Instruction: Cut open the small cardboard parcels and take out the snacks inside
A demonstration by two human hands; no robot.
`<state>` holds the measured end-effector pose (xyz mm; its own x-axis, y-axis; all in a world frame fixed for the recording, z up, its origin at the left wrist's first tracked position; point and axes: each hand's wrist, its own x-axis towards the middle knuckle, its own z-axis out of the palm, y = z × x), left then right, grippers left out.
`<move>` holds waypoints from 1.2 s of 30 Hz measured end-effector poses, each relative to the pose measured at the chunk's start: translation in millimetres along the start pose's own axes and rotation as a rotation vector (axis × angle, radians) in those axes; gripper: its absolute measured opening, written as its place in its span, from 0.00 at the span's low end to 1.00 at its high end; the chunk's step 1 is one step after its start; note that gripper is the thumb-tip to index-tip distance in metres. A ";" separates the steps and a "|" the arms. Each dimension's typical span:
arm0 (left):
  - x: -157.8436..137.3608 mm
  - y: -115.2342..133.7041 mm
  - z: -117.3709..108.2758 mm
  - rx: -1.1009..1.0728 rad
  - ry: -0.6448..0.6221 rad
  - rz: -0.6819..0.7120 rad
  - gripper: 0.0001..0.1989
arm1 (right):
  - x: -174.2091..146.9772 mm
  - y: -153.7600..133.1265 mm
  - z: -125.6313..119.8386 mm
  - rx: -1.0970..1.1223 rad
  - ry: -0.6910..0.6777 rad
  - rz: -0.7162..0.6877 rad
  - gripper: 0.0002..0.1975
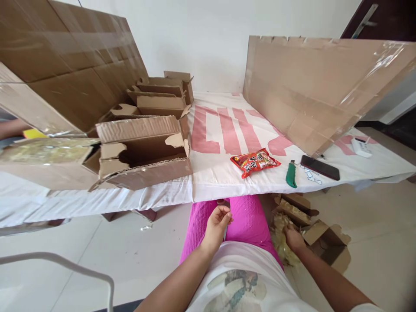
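My left hand (pixel 218 224) rests over my lap, its fingers loosely curled towards the thumb with nothing visible in them. Down at the right, below the table edge, my right hand (pixel 294 239) grips a crumpled, translucent yellowish plastic material (pixel 280 236); its fingertips are partly hidden in it. Close by this hand on the floor stand an open cardboard box (pixel 328 245) and another carton (pixel 295 212) with yellowish contents. On the table in front of me lie a red food packet (pixel 255 162), a green utility knife (pixel 291 174) and a dark phone (pixel 320 167).
Several open cardboard boxes (pixel 149 169) line the table's left side, beside a carton of yellowish packets (pixel 45 154). Large cardboard panels stand at left (pixel 81 56) and right (pixel 318 86). A small white box (pixel 361 147) lies far right. Another person's arm (pixel 13 128) shows at left.
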<state>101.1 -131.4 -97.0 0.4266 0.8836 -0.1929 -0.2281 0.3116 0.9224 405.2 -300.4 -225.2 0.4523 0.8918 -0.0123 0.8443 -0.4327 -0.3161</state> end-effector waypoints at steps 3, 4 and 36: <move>1.0 -0.1 1.8 0.010 -0.021 -0.009 0.16 | -19.9 8.8 28.6 -0.090 -0.122 0.040 0.10; 1.3 -0.1 2.2 0.012 -0.024 -0.011 0.16 | -20.4 9.6 35.5 -0.108 -0.158 0.043 0.11; 1.8 -1.1 -4.3 0.022 -0.007 -0.041 0.15 | -5.2 13.9 35.7 -0.263 -0.259 0.075 0.14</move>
<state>98.3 -128.7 -99.7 0.4411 0.8677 -0.2290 -0.1904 0.3399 0.9210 404.4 -306.3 -263.4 0.4564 0.8457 -0.2765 0.8718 -0.4871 -0.0510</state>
